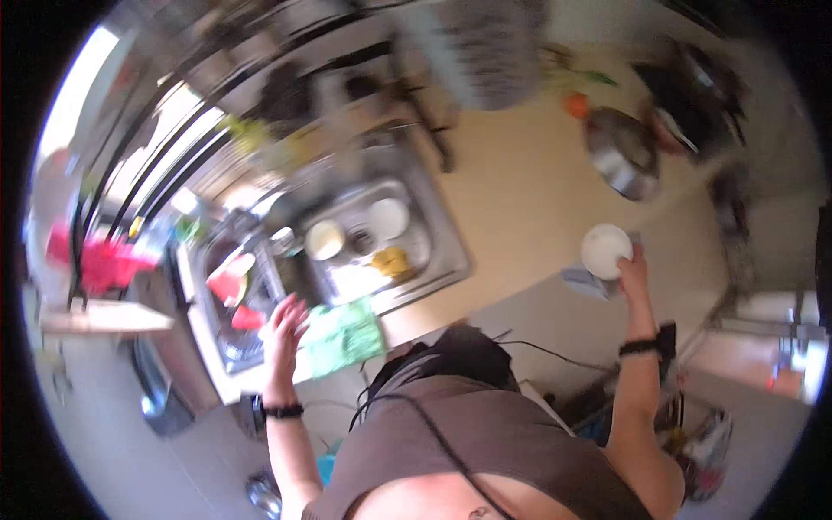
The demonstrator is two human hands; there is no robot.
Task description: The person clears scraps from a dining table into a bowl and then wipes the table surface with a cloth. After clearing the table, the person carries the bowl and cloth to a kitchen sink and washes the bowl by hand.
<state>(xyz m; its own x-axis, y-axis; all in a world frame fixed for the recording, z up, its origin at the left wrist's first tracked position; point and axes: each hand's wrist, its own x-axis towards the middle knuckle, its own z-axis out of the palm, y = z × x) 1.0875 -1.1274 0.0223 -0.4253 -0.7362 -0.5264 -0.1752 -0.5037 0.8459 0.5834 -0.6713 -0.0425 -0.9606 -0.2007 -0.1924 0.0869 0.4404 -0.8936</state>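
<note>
White bowl: the white bowl point(603, 249) is at the right hand's fingertips, at 10 o'clock from that hand, with 12 toward the view's top edge.
Bowl's long axis: none to speak of; the outline looks round.
Key relation, as I judge it: the hold is one-sided, on the bowl's rim at about 4 o'clock, and most of the bowl reaches beyond the fingers.
Right hand: the right hand point(635, 265) is closed on that rim; finger placement underneath is hidden.
Nearer hand: the right, touching; from the left hand the bowl lies well apart, between 2 and 3 o'clock.
Grey thing: a flat grey thing point(586, 283) shows at 7 o'clock from the bowl; contact cannot be told.
Metal pan: the pan point(620, 156) is near 12 o'clock from the bowl, on the pale worktop point(520, 199).
Sink: the steel sink point(452, 260) is at 9 o'clock, holding two pale round dishes point(388, 218) and a yellow thing point(392, 263).
Left hand: the left hand point(284, 334) is loosely spread, blurred, with nothing seen in it.
Green cloth: the cloth point(344, 336) lies just beside the left hand, at 3 o'clock.
Red piece: a red piece point(227, 287) is between 10 and 11 o'clock from the left hand.
</note>
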